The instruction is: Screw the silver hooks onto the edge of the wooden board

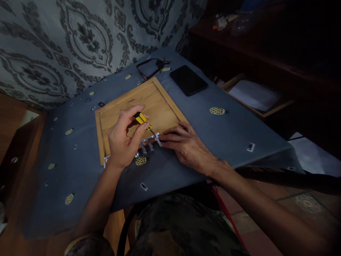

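A yellow and black screwdriver [142,118] is gripped by my left hand [124,137], fingers wrapped round its handle. Its shaft slants down to a metal hinge [157,138] on the near edge of a framed wooden panel [163,103]. Several similar metal hinges [146,144] sit along that edge to the left, partly hidden by my left hand. My right hand [190,147] rests at the panel's near right corner, fingers stretched toward the hinge under the screwdriver tip. Whether those fingertips touch the hinge I cannot tell.
The panel lies on a table with a blue patterned cloth [226,138]. Beyond it are a black tablet-like device [188,80] and dark-framed glasses [145,67]. A patterned wall covering [87,39] rises behind. At the right stands dark furniture with an open drawer [255,96].
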{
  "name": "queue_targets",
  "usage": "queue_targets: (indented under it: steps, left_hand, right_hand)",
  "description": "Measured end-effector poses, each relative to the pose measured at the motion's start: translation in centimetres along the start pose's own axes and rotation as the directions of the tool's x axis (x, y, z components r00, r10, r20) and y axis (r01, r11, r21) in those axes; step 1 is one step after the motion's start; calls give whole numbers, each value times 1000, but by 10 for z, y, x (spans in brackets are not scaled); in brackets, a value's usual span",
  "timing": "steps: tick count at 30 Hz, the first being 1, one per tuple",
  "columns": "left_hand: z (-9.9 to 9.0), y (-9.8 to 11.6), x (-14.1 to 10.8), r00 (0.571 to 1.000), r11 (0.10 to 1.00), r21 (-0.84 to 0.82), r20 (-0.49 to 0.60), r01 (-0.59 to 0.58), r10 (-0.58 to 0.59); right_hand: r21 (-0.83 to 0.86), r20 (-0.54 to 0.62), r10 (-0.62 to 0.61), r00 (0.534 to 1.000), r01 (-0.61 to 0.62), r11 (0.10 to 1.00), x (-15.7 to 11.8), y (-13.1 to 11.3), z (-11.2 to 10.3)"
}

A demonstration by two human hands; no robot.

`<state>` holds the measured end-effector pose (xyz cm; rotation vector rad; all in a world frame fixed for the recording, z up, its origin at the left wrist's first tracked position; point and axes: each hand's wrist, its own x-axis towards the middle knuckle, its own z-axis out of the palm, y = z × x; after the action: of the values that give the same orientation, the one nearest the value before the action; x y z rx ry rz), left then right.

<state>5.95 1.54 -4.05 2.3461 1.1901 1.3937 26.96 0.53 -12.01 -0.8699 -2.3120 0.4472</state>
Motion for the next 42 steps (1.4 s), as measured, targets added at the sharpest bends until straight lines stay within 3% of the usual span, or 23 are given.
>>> queue_targets:
  steps: [4, 9, 12, 20, 42]
  left_hand:
    - [-1, -4, -1, 1000, 999, -51, 2, 10, -10]
    - [-3, -6, -3, 979, 995, 26, -182, 96, -90]
    - [-4, -6, -3, 968, 991, 90, -238, 100, -76]
    - [5, -5, -5, 977, 992, 127, -214, 24, 4]
    - [5, -6, -10, 983, 999, 34, -182, 30, -23]
  right_hand:
    - [-4, 1, 4, 1000, -4, 1000, 0, 0, 1]
    - [-2, 15, 13, 1000, -13, 1000, 1, -1, -1]
    - [3, 11, 17, 1000, -17, 1000, 1, -1, -1]
    - [-5, 22, 13, 1000, -13, 1000, 0, 0, 0]
    - [-10, 8, 7, 1000, -7, 1000, -1, 0, 1]
